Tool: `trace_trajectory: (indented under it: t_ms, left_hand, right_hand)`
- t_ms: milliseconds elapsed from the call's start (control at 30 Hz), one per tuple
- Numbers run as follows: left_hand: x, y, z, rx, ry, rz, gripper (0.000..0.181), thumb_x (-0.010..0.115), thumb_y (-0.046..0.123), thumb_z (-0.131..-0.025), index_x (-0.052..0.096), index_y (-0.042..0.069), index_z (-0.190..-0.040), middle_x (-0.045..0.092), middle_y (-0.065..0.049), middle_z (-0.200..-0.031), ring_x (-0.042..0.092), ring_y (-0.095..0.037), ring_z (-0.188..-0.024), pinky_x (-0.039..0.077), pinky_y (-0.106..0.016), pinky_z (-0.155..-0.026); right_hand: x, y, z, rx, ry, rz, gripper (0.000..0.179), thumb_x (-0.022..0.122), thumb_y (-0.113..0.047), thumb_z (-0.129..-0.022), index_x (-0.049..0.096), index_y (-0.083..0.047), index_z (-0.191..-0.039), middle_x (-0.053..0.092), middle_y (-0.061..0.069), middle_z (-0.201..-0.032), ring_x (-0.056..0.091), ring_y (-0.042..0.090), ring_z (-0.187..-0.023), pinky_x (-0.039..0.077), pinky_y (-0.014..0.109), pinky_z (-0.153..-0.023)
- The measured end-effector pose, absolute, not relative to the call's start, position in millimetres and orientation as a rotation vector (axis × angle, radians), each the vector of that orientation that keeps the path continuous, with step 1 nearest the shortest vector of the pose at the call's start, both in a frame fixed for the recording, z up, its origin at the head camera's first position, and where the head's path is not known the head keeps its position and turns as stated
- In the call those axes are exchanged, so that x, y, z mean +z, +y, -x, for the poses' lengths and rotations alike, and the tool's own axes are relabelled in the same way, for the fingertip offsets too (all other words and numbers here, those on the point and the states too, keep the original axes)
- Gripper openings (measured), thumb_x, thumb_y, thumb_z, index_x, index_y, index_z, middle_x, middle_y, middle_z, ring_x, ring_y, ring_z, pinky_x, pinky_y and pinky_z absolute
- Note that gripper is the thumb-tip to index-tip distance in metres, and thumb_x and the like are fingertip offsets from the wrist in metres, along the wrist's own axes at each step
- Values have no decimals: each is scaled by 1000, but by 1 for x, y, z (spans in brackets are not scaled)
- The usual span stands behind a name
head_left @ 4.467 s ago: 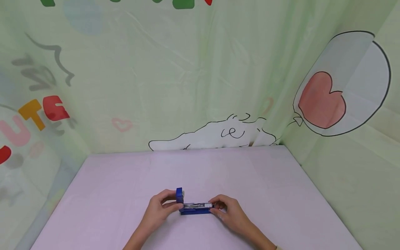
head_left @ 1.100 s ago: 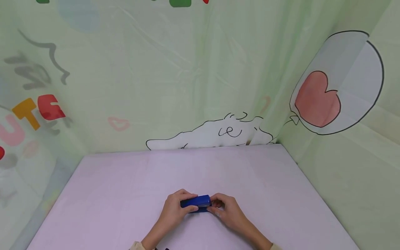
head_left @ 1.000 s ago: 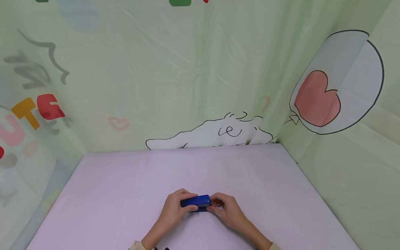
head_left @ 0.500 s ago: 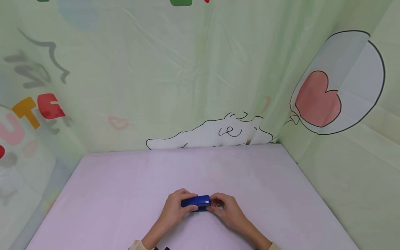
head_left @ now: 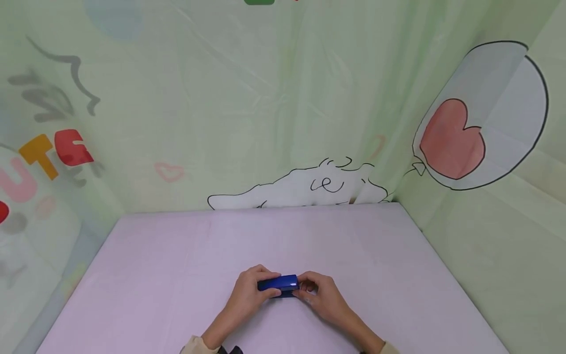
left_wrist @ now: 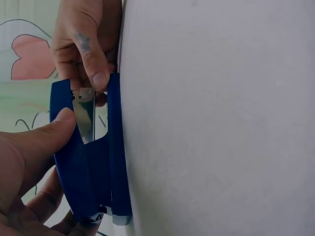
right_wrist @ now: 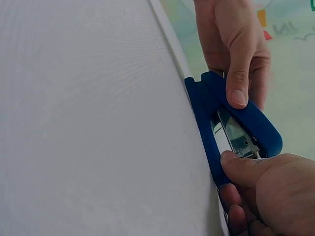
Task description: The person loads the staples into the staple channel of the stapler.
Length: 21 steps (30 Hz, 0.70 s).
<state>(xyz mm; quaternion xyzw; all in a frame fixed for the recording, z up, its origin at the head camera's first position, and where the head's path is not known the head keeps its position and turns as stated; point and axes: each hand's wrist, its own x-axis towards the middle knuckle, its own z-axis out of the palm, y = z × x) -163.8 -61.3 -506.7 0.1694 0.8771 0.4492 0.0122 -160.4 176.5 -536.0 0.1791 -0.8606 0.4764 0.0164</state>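
A blue stapler [head_left: 278,284] rests on the table in front of the person, its top arm folded down over the base. A narrow gap between arm and base shows the metal magazine [left_wrist: 86,115] in the left wrist view. The left hand [head_left: 249,290] grips the arm from the hinge side, thumb on the near side and fingers on the far side. At the front end, the right hand [head_left: 324,297] pinches the stapler's nose, its thumb beside the base [right_wrist: 205,132] in the right wrist view. The right fingertips are partly hidden behind the stapler.
The table [head_left: 168,260] has a pale lilac cover. Light green printed curtains [head_left: 239,108] stand behind it and at both sides, with a heart balloon drawing [head_left: 482,118] on the right. A small dark object [head_left: 236,349] shows by the left sleeve at the bottom edge.
Several seconds ago the stapler's arm stood upright with the staple channel exposed; it is now folded down, and the left hand has moved right along with it. Over the last second the hands hold nearly still.
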Motion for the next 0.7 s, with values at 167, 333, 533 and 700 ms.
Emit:
trace_trajectory:
  t_ms: [167, 333, 533, 700]
  left_hand:
    - [-505, -61, 165, 1376, 2739, -542, 33, 88, 17, -87, 82, 12, -118, 74, 2, -102, 66, -14, -99, 55, -32, -89]
    - [-504, -61, 167, 1349, 2742, -554, 32, 88, 16, -86, 82, 12, -118, 74, 3, -102, 66, -14, -99, 58, -38, -91]
    - [-503, -60, 167, 1328, 2740, -562, 33, 88, 16, -86, 82, 12, -118, 74, 1, -102, 66, -15, -100, 58, -44, -94]
    - [-503, -60, 166, 1321, 2736, -559, 33, 88, 16, -86, 82, 11, -118, 74, 1, -102, 66, -15, -100, 58, -46, -95]
  right_hand:
    - [-536, 176, 161, 1481, -2700, -530, 20, 84, -9, -88, 76, -13, -107, 72, -4, -89, 59, 0, -81, 53, 21, -75]
    - [-536, 176, 162, 1496, -2709, -508, 19, 84, -11, -89, 77, -14, -106, 72, -4, -88, 60, 1, -81, 53, 21, -76]
    - [-535, 176, 161, 1513, -2710, -492, 19, 84, -10, -89, 77, -14, -106, 72, -4, -88, 59, 1, -81, 52, 20, -76]
    - [-534, 175, 160, 1502, -2712, -494, 19, 84, -10, -89, 77, -13, -106, 72, -4, -88, 59, 0, -80, 53, 21, -76]
